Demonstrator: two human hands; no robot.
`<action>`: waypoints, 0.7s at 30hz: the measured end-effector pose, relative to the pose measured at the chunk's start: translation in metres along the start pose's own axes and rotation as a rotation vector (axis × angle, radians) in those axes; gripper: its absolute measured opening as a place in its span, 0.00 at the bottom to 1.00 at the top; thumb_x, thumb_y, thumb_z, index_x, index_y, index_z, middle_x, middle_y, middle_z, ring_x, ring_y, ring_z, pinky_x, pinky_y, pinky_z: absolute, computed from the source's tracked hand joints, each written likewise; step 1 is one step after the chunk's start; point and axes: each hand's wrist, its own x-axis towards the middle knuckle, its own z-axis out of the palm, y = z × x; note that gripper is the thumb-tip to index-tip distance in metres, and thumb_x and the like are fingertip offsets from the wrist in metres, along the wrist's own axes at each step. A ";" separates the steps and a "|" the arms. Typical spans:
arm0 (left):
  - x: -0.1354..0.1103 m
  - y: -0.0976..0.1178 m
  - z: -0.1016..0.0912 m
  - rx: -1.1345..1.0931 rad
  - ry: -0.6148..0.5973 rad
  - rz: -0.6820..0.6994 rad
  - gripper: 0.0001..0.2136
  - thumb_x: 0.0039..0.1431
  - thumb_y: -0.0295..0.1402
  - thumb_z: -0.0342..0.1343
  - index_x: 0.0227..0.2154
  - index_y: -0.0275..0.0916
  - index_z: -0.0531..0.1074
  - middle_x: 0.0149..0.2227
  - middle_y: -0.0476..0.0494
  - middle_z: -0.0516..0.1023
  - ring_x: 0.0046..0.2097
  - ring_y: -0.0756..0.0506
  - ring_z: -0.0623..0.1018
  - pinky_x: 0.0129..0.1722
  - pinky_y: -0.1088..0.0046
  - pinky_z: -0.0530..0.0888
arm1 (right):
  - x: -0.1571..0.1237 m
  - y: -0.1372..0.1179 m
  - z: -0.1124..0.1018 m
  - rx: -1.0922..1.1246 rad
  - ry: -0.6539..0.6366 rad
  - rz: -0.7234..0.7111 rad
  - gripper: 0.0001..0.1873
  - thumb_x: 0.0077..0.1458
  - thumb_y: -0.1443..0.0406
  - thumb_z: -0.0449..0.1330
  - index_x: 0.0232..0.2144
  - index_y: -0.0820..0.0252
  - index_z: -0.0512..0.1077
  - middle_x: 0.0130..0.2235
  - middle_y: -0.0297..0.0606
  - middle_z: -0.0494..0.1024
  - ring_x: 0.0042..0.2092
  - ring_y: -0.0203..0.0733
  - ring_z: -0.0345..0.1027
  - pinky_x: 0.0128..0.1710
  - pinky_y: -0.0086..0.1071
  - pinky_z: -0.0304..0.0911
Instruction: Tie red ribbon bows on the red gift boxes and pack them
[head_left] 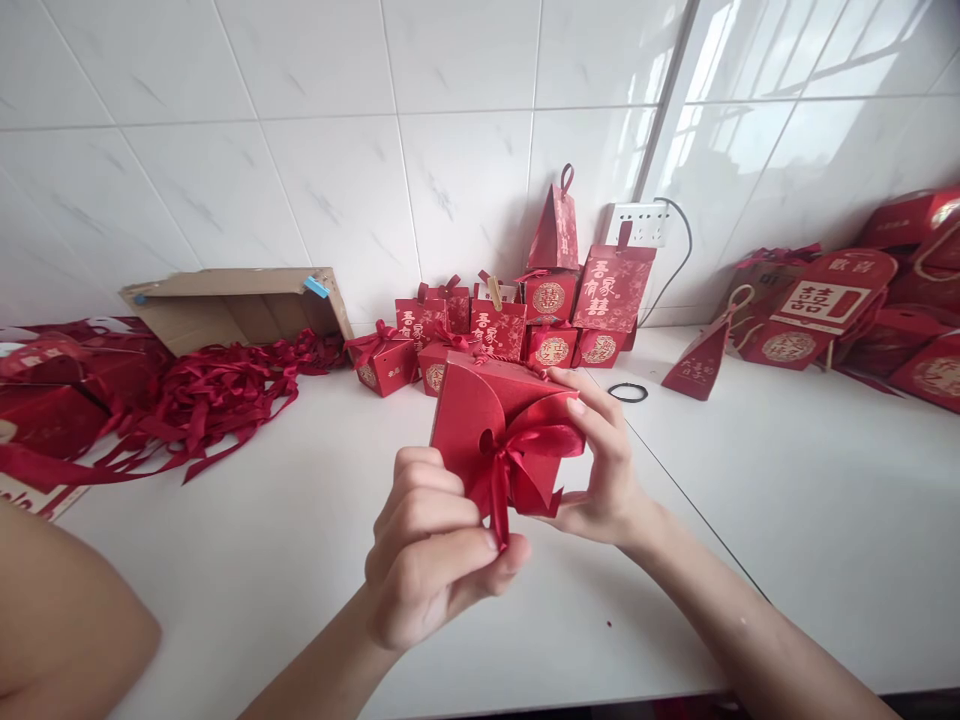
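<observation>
I hold a small red gift box (480, 415) above the white table (285, 540), in the middle of the view. A red ribbon bow (525, 455) is tied on its front. My right hand (604, 460) grips the box's right side, fingers curled over the bow's loop. My left hand (427, 545) is closed in a pinch on the ribbon's hanging tail (499, 510), just below the box.
A cluster of finished red gift boxes (517, 320) stands against the tiled wall. A heap of red ribbons (202, 395) lies left, before an open cardboard box (240, 305). More red boxes and bags (825, 310) sit right. A black hair tie (627, 393) lies near a wall socket (637, 225).
</observation>
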 end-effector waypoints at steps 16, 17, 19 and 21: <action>-0.024 -0.073 0.021 -0.147 0.282 -1.118 0.13 0.54 0.43 0.51 0.24 0.38 0.64 0.20 0.54 0.61 0.23 0.54 0.64 0.24 0.80 0.63 | -0.012 0.012 0.001 0.387 -0.080 0.605 0.46 0.38 0.61 0.69 0.56 0.49 0.50 0.56 0.45 0.59 0.57 0.52 0.55 0.51 0.49 0.60; -0.030 -0.079 0.022 -0.169 0.289 -1.142 0.13 0.55 0.43 0.49 0.23 0.38 0.62 0.20 0.54 0.60 0.23 0.54 0.63 0.23 0.80 0.62 | -0.011 0.006 -0.002 0.543 -0.016 0.788 0.43 0.40 0.60 0.68 0.56 0.49 0.51 0.55 0.44 0.61 0.56 0.50 0.57 0.50 0.47 0.61; -0.041 -0.089 0.025 -0.142 0.243 -1.193 0.13 0.55 0.42 0.45 0.22 0.38 0.61 0.20 0.53 0.59 0.22 0.53 0.62 0.22 0.79 0.61 | -0.010 -0.011 -0.012 0.909 0.141 1.101 0.33 0.45 0.55 0.64 0.52 0.52 0.57 0.52 0.41 0.66 0.51 0.46 0.63 0.49 0.42 0.63; -0.048 -0.094 0.029 -0.099 0.161 -1.223 0.12 0.54 0.40 0.44 0.21 0.38 0.61 0.19 0.53 0.60 0.22 0.53 0.62 0.22 0.78 0.61 | -0.013 -0.034 -0.025 1.266 0.278 1.306 0.27 0.47 0.50 0.60 0.46 0.56 0.63 0.47 0.39 0.71 0.47 0.43 0.67 0.47 0.37 0.65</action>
